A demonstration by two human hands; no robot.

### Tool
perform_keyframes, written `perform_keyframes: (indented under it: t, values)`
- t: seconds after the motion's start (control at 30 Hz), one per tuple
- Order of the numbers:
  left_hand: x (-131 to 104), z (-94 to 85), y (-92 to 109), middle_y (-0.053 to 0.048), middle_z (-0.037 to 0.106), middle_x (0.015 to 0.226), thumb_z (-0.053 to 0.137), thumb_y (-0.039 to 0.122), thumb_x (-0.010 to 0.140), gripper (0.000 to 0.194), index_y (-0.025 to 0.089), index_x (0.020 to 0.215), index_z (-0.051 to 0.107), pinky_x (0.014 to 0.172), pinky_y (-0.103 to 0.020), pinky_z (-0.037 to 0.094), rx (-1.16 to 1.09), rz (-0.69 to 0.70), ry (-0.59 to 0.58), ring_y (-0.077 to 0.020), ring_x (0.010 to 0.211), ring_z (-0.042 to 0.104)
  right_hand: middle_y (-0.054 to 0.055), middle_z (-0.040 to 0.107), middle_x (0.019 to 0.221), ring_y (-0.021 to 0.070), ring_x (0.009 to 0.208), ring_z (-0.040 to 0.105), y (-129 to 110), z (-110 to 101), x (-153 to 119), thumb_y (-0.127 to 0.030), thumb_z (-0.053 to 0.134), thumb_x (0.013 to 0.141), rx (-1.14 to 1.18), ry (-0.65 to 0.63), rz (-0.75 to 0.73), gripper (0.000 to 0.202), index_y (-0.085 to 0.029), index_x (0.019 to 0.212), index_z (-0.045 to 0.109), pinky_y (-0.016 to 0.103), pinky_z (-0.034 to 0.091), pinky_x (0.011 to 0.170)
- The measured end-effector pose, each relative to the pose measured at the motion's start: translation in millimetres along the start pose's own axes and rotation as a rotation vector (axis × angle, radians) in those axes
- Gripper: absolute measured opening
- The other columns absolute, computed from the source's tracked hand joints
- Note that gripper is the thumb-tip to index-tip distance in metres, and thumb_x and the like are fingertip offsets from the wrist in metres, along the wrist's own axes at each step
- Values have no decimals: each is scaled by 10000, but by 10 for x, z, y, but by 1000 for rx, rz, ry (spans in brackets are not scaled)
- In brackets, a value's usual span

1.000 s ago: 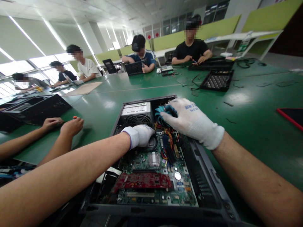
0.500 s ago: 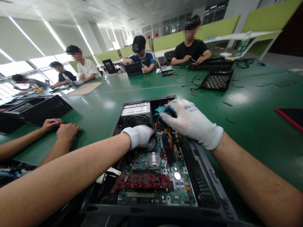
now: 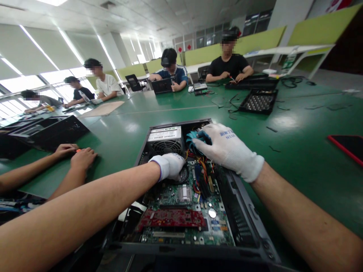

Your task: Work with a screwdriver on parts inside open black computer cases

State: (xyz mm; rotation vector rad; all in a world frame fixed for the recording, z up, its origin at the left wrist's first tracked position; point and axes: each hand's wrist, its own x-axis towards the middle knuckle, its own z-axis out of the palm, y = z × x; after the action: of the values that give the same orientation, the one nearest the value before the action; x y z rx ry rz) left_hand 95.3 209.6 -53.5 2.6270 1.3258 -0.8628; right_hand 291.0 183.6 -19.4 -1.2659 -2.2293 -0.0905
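Observation:
An open computer case [image 3: 253, 211] lies in front of me, with a green motherboard [image 3: 167, 192] and a red expansion card [image 3: 172, 218] inside. My right hand [image 3: 227, 147], in a white glove with a dark blue-green palm side, has its thumb and fingers curled about a turquoise fan [image 3: 193, 138] at the case's far right. My left hand [image 3: 171, 166], gloved too, reaches down beside a round black ring [image 3: 185, 174] on the board. Its fingers are bent and closed, the tips hidden. A power supply [image 3: 166, 139] sits just beyond it. Colored wires [image 3: 203, 166] run between the hands.
Another person's bare hands [image 3: 83, 156] work at the left on the green table [image 3: 127, 117]. A black tray [image 3: 258, 101] and a red-edged black object [image 3: 347, 147] lie to the right. Several people sit around the table, and a dark case [image 3: 53, 134] stands at left.
The view has tilted slightly, so everything sits a little lower. Both my hands keep nearly the same places in the case, the right still at the turquoise fan.

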Motion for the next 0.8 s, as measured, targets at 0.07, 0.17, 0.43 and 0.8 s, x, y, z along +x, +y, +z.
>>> perform_keyframes:
  t: [0.07, 0.17, 0.43, 0.8]
  values:
    - [-7, -6, 8, -165, 752, 1206, 837, 381, 738, 541, 128, 1199, 711, 950, -375, 587, -8, 15, -5, -338, 1100, 725, 119, 700, 1006, 265, 961, 612, -3, -6, 2, -440, 524, 1000, 5, -5, 1, 296, -174, 966, 649, 378, 436, 892]
    - [-18, -20, 17, -158, 756, 1193, 816, 393, 731, 540, 144, 1198, 711, 927, -367, 598, -5, 11, -37, -334, 1079, 735, 134, 709, 1061, 270, 1008, 627, -7, -17, 4, -440, 524, 1002, 44, -26, 32, 308, -166, 1000, 665, 388, 444, 937]
    - [6, -21, -22, -172, 740, 1234, 835, 430, 657, 650, 160, 1228, 685, 970, -363, 590, -23, 9, -39, -345, 1124, 720, 159, 713, 1128, 295, 1089, 641, 3, 0, -7, -475, 529, 1001, 124, -16, 80, 365, -157, 1080, 688, 439, 463, 1002]
    - [-269, -163, -9, -204, 703, 1269, 791, 516, 678, 838, 99, 1368, 563, 965, -404, 582, -292, 27, 188, -376, 1141, 702, 161, 555, 1520, 367, 1405, 508, 140, -43, -490, -667, 555, 910, 392, 14, 334, 755, -193, 1497, 519, 538, 368, 1204]
